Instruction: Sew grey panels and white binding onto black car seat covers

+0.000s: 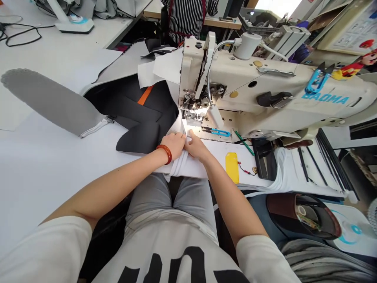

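The fabric piece (141, 106) is mostly matte black inside with pale outer panels, plus a bright orange strip (145, 95) near the middle. A long grey flap (53, 102) with a rounded end sticks out left, and there's a white zipper (96, 127) at its base. The whole thing sits on the white desk (73, 169), left of the sewing machine (235, 78), with its right edge running right up by the needle area.

Loads of bare desk left and front-left. Right side's tighter: blue snips (216, 132) on the machine bed, a green pencil (244, 142) just beside, then a yellow tag (232, 167) and a dark phone (265, 161). A white band (179, 165) hangs over the front edge, between the forearms.

Both hands are nearly touching, just in front of the needle area. Left hand (173, 146) is curled closed over the piece's edge, thumb hidden; right hand (196, 148) pinches the band, thumb pointing forward. Forearms angle inward from both sides.
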`<state>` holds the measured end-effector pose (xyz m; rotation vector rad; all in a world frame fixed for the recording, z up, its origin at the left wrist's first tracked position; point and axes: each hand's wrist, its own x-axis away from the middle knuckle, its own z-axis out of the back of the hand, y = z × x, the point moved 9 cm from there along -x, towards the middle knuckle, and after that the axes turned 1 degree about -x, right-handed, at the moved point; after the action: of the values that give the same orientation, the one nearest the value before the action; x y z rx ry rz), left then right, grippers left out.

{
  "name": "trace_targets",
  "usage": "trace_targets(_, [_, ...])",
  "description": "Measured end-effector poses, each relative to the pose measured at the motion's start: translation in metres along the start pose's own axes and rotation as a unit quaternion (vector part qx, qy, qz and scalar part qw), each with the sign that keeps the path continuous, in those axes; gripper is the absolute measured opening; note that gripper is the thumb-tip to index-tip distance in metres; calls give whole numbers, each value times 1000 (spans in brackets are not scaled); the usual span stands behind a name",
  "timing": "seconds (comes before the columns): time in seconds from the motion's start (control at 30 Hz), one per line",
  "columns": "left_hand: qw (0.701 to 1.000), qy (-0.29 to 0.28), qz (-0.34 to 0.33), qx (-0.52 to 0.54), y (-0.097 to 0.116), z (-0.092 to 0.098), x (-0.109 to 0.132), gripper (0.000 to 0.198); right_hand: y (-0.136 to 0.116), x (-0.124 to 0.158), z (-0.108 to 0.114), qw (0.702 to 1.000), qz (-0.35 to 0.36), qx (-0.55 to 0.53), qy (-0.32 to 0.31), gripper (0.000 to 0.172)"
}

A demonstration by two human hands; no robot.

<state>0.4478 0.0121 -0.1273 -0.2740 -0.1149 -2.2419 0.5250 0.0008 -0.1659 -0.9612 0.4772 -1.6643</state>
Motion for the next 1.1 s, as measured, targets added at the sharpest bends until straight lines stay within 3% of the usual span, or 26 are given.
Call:
trace_targets(0.1, [1000,-8,1,12,-8,-4,-4,34,-12,2,-6,991,32,131,-18,78])
trace_targets(0.2, [1000,1,10,23,-15,-5,-8,29,-20,2,-6,973,22,230,-12,71])
trace_targets(0.5, [995,71,36,58,-30,1,-35,24,-35,-25,6,962,54,269,21,54])
trace_targets(0.57, [993,93,24,66,-35,0,-37,25,-28,-20,14,966,65,248,37,47])
trace_targets(0.63, [988,122,6,95,-40,0,-36,33,-11,-10,35,961,67,249,94,40])
trace_targets(0.73, [979,170,-54,101,-33,7,-31,50,20,3,76,919,72,330,201,41])
trace_targets(0.83, [979,143,-142,2,-9,8,-35,51,41,-5,93,885,119,411,186,43])
trace_targets(0.93, [981,131,-140,-12,-9,7,-38,38,47,-16,94,879,134,433,146,46])
trace_targets(1.0, [974,188,-104,76,-25,13,-29,27,40,-14,91,886,136,416,151,46])
trace_targets(1.1, [923,304,-64,228,-55,19,0,19,18,-1,71,904,160,362,165,49])
